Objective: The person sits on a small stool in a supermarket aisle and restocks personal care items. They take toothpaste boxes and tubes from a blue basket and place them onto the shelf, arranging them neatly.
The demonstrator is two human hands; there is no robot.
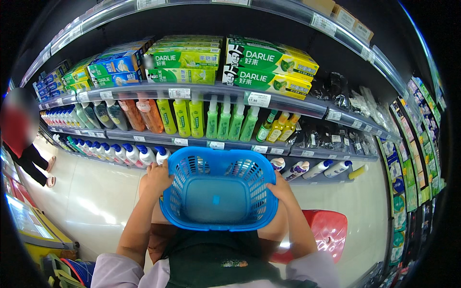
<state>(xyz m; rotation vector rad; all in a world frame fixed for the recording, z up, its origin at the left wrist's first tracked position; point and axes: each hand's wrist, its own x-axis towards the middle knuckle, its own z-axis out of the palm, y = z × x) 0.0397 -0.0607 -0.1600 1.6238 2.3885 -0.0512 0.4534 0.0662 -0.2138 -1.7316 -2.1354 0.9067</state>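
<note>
A blue plastic basket (216, 194) with slotted sides is held in front of me, and nothing is seen inside it. My left hand (157, 178) grips its left rim, the thumb over the edge. On the right rim my right hand (280, 186) has its hold, thumb on top. Beyond the basket stand shelves with Darlie toothpaste boxes (268, 61), slim green pump bottles (236, 122), yellow-green bottles (181, 117) and orange bottles (150, 116). White bottles with blue caps (132, 154) line the lowest shelf, close to my left hand.
A red plastic stool (327, 230) stands at my right side. At the far left another person (25, 154) stands on the tiled floor. Packaged goods hang on the rack (410, 172) at right. A yellow-framed unit (39, 230) is at lower left.
</note>
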